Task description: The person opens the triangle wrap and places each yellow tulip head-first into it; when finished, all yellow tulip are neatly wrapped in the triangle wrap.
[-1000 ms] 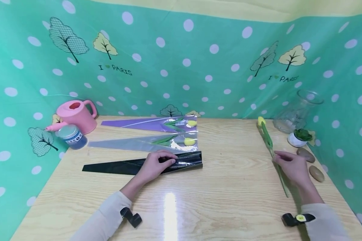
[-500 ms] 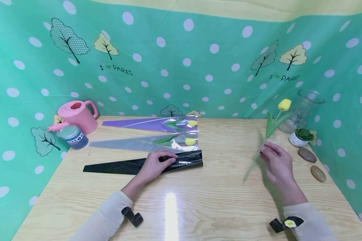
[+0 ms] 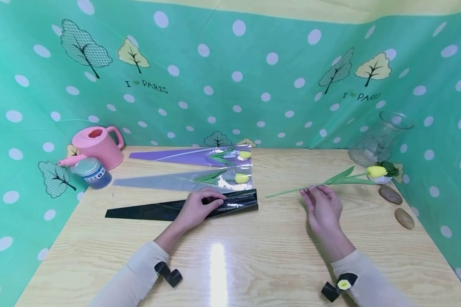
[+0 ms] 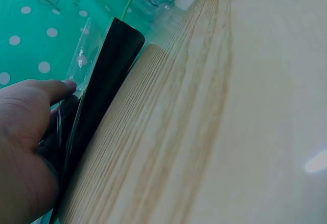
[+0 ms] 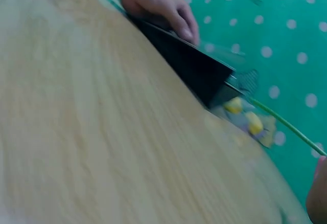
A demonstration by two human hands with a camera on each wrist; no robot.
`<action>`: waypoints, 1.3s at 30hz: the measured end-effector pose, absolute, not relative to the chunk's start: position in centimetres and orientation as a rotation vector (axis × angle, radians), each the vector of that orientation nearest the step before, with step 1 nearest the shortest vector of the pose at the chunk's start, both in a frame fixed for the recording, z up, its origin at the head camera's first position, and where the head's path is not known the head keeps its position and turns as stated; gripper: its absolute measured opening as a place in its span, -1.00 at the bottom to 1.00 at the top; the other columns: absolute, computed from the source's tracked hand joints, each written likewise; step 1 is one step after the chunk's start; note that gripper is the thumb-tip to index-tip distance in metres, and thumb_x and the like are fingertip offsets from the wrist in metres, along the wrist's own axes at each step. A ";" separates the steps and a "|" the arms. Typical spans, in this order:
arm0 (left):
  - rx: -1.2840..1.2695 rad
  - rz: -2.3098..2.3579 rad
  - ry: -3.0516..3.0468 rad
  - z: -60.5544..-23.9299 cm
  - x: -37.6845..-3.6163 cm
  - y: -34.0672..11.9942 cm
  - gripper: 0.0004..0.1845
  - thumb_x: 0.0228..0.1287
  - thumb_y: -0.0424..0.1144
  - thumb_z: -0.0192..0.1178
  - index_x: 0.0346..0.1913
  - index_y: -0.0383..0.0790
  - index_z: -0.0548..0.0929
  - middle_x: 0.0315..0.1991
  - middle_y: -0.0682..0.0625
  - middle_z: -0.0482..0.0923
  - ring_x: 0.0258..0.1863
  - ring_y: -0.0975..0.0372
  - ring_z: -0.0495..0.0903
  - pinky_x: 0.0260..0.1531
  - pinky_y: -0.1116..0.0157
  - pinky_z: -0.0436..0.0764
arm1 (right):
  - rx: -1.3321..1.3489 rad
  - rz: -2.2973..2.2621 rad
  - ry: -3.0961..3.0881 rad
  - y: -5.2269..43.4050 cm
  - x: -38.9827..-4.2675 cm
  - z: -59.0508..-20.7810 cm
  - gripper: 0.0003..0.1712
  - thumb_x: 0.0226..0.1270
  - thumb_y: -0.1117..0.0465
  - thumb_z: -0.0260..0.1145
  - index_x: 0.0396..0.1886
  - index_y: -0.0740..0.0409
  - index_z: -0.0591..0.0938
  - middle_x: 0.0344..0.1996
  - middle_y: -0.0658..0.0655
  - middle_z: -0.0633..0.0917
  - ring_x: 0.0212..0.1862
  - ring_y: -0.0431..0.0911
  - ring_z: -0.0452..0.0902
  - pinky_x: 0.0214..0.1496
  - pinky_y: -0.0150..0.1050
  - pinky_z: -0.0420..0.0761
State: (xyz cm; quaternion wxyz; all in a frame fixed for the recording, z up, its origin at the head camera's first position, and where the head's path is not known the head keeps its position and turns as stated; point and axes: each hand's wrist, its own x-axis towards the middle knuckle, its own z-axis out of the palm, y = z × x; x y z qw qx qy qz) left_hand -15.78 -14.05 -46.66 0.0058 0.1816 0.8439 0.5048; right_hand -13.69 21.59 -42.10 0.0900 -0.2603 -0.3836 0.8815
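In the head view a black tapered flower sleeve (image 3: 146, 212) with a clear front lies on the table, its wide mouth to the right. My left hand (image 3: 196, 209) pinches the sleeve's film near the mouth; the left wrist view shows the thumb on the clear film (image 4: 79, 63), and the mouth gaping. My right hand (image 3: 324, 209) pinches a yellow tulip (image 3: 339, 177) by its green stem, above the table. The tulip lies nearly level, bloom to the right, and its stem end points left, a short way right of the mouth.
Behind the black sleeve lie a grey sleeve (image 3: 150, 183) and a purple sleeve (image 3: 169, 154), each with a yellow tulip inside. At left stand a pink watering can (image 3: 100, 149) and a blue jar (image 3: 94, 175). A glass vase (image 3: 372, 147), potted plant (image 3: 386, 169) and two stones (image 3: 390, 194) line the right.
My right hand has lifted the tulip off the right side and moved left, turning it from upright to level with the stem toward the sleeve. The left hand stays on the sleeve.
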 end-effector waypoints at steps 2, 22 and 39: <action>0.572 1.576 2.644 -46.7 -15.8 -14.1 -0.85 0.41 -0.13 0.36 -0.06 0.18 0.83 -0.03 0.18 0.76 0.00 0.28 0.67 -0.08 0.35 0.60 | -0.784 2.603 -1.159 20.7 -13.7 -42.4 -0.70 0.39 0.48 0.33 -0.06 0.16 0.42 -0.09 0.06 0.57 0.01 -0.09 0.64 0.36 -0.23 0.59; 0.572 1.599 2.621 -46.5 -15.8 -14.0 -0.86 0.40 -0.14 0.36 -0.06 0.14 0.84 -0.02 0.15 0.76 0.05 0.22 0.66 0.00 0.28 0.61 | -0.806 2.640 -1.190 13.7 -12.0 -44.6 -0.76 0.47 0.43 0.27 -0.05 0.16 0.41 -0.03 0.09 0.52 0.04 -0.06 0.64 0.31 -0.20 0.64; 0.569 1.559 2.633 -46.8 -15.9 -14.2 -0.85 0.41 -0.16 0.36 -0.06 0.18 0.83 -0.01 0.16 0.75 -0.03 0.28 0.65 -0.11 0.35 0.59 | -0.637 2.624 -1.511 16.4 -11.1 -43.2 -0.80 0.45 0.36 0.33 0.01 0.28 0.59 -0.18 0.13 0.73 -0.13 -0.10 0.74 0.18 -0.23 0.72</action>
